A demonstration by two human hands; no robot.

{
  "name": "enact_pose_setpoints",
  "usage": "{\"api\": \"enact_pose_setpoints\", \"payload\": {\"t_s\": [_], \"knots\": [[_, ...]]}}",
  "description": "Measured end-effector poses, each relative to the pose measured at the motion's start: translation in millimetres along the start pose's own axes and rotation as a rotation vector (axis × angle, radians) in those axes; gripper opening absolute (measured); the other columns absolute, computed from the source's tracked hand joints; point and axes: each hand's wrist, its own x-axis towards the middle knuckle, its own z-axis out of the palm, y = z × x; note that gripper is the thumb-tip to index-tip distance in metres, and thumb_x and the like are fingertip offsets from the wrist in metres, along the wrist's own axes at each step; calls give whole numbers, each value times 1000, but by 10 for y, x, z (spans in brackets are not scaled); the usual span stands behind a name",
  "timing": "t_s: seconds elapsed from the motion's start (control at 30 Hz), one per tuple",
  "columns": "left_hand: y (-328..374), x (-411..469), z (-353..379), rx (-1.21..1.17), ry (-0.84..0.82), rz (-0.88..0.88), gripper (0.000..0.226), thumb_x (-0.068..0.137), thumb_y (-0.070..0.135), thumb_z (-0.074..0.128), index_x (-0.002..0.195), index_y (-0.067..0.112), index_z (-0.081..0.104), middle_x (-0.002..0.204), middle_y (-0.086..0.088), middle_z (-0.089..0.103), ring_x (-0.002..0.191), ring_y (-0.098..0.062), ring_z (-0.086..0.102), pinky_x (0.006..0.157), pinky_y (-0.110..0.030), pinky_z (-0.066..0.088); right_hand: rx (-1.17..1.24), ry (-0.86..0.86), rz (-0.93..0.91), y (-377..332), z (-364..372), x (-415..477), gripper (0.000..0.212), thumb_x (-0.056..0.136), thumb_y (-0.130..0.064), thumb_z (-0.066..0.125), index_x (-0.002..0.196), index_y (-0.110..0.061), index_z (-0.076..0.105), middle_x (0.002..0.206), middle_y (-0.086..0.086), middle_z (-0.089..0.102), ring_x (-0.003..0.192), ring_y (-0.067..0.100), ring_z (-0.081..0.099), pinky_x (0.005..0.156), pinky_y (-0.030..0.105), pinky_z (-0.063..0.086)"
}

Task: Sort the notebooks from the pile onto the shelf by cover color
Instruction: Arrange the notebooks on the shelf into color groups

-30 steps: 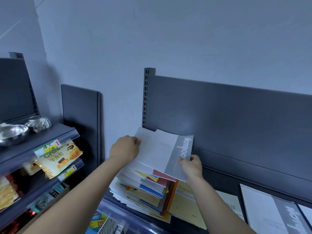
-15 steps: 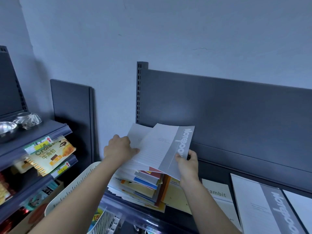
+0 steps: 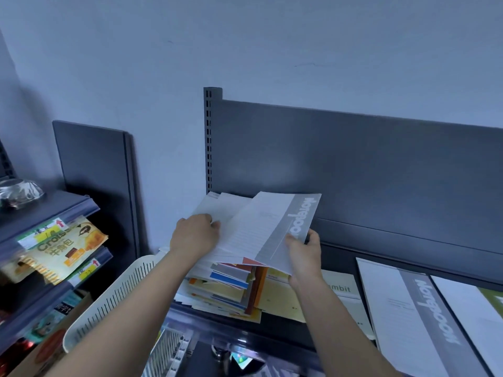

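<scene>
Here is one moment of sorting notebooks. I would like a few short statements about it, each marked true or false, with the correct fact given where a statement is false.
1. The right hand pinches the white-and-grey notebook at its grey band. True.
2. The left hand holds up a red notebook. False: it touches a white cover on top of the pile.
3. A matching notebook lies flat on the shelf, to the right of the pile. True.
4. The pile stands inside the white basket. False: the basket is to the lower left of the pile, which is on the shelf.
</scene>
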Motion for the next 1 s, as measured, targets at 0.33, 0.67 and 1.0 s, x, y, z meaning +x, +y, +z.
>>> {"api": "enact_pose_setpoints", "payload": {"t_s": [0.33, 0.67, 1.0], "knots": [[283, -85, -56, -558, -99, -137, 40, 98, 11, 39, 137, 11, 51, 141, -7, 47, 123, -29, 46, 100, -37, 41, -16, -72, 60, -85, -218, -48, 30, 93, -3, 57, 117, -19, 55, 107, 5, 66, 92, 27, 64, 72, 40, 57], [794, -525, -44, -1195, -267, -170, 24, 98, 24, 52, 87, 12, 69, 89, -9, 73, 82, -27, 66, 71, -35, 52, 103, -132, -212, -377, -892, -200, 27, 94, -12, 60, 117, -26, 60, 107, -6, 71, 94, 19, 68, 75, 40, 57], [1684, -1195, 792, -965, 96, 92, 29, 102, 18, 39, 79, 17, 57, 76, 5, 56, 76, -16, 49, 71, -31, 35, -318, 207, -451, -582, -2386, -294, 19, 90, -18, 65, 109, -24, 61, 98, -14, 66, 86, 3, 61, 66, 19, 46]]}}
